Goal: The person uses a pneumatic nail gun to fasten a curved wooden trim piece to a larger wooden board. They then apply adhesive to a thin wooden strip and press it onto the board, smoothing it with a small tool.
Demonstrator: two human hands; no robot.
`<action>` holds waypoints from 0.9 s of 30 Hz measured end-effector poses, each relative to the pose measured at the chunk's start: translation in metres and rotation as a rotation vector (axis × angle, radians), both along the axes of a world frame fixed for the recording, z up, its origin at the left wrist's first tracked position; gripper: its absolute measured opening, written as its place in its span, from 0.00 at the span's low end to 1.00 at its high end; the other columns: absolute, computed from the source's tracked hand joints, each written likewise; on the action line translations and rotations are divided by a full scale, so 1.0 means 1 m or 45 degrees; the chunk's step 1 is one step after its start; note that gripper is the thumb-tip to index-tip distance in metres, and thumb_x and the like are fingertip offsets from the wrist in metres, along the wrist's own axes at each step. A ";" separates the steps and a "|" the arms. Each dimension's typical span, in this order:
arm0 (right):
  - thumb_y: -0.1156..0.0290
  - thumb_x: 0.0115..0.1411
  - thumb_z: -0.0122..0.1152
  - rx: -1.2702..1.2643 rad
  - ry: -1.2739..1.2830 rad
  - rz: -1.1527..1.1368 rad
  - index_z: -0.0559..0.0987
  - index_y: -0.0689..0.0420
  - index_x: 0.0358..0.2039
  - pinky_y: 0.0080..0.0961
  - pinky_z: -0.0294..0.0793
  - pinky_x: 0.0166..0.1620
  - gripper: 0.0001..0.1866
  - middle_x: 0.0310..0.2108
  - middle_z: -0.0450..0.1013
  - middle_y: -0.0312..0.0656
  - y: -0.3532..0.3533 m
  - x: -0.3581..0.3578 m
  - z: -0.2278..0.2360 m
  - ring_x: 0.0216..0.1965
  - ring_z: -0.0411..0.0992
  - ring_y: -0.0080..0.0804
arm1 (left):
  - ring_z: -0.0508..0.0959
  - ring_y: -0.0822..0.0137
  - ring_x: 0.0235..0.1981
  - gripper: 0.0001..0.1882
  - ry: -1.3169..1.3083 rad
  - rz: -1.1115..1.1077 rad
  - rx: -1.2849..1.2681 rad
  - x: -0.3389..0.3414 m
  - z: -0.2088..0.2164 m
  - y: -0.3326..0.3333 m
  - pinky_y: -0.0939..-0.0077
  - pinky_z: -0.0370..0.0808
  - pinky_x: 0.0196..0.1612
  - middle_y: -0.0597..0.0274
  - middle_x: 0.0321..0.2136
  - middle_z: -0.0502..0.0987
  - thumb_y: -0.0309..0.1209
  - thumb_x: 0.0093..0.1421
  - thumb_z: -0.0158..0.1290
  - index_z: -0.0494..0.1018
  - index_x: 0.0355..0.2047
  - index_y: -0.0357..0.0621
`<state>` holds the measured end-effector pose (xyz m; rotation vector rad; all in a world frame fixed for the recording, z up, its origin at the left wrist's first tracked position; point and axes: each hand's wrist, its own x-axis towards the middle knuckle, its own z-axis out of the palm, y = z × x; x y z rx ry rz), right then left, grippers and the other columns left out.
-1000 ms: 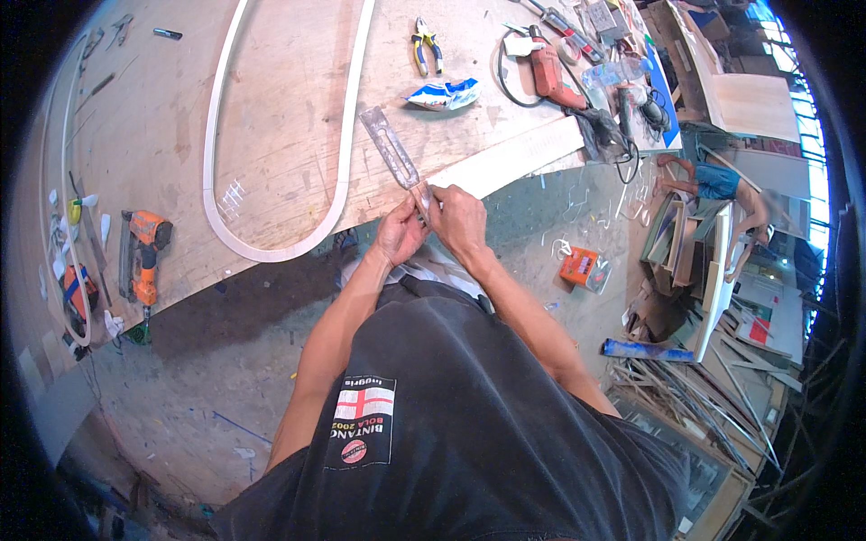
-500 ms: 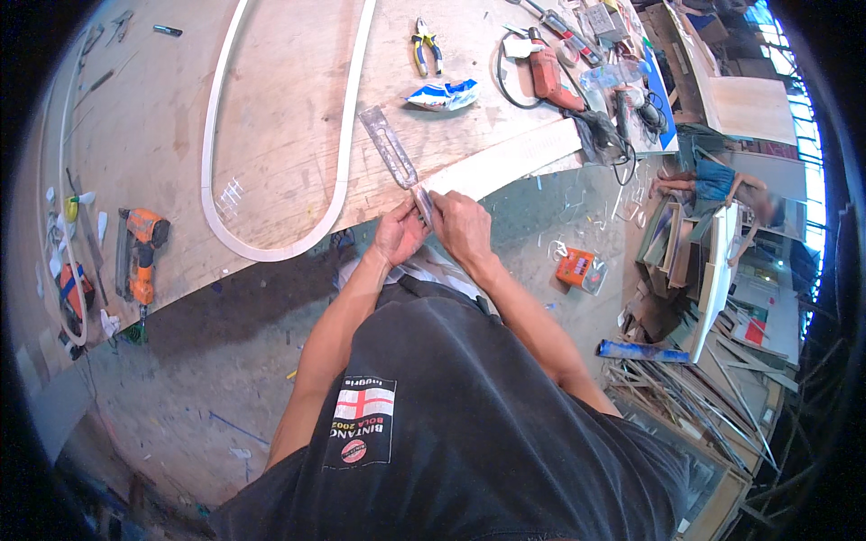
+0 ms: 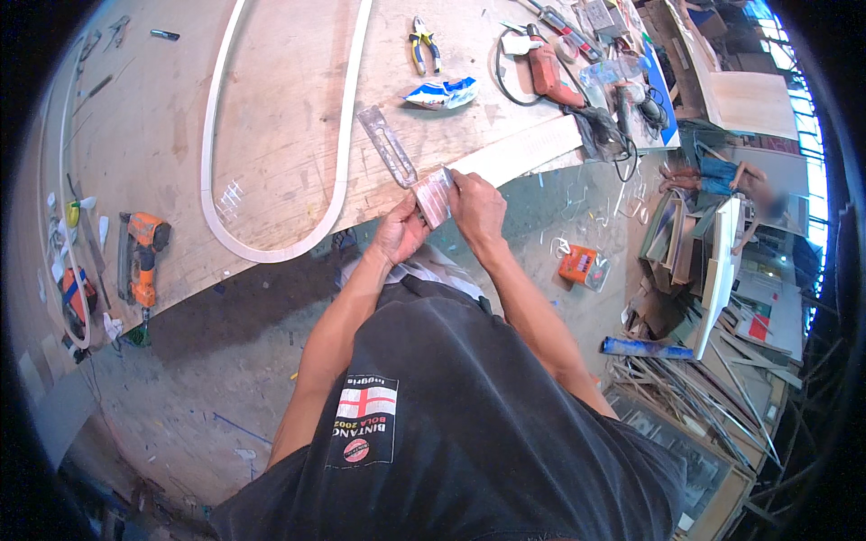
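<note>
Between both hands is a small flat pinkish-brown piece with pale lines across it (image 3: 433,199); I cannot make out its exact kind. My left hand (image 3: 400,233) grips its lower left side, palm partly turned up. With closed fingers, my right hand (image 3: 478,206) pinches its upper right edge. Just beyond, on the wooden worktable (image 3: 289,117), lies a grey flat bar with a long slot (image 3: 388,144). A pale flat strip (image 3: 519,155) runs along the table edge, right of the hands.
A pale U-shaped strip (image 3: 208,135) lies left of the hands. Farther left is an orange nail gun (image 3: 144,257). Pliers (image 3: 422,45), a blue-and-white packet (image 3: 442,94) and a red drill (image 3: 552,74) lie beyond. Another person (image 3: 717,176) is at the right.
The pinkish-brown piece has turned so that its broad face shows instead of its narrow side. My right hand has moved slightly right and up; the left has barely moved.
</note>
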<state>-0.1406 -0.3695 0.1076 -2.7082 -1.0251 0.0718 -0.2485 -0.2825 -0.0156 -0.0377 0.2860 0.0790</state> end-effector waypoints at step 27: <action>0.67 0.60 0.61 -0.043 0.012 -0.051 0.86 0.52 0.42 0.47 0.80 0.37 0.12 0.32 0.80 0.51 0.000 0.004 0.009 0.34 0.81 0.52 | 0.71 0.61 0.64 0.26 0.014 0.024 0.030 -0.003 -0.008 -0.005 0.59 0.66 0.69 0.57 0.63 0.71 0.39 0.74 0.47 0.62 0.68 0.42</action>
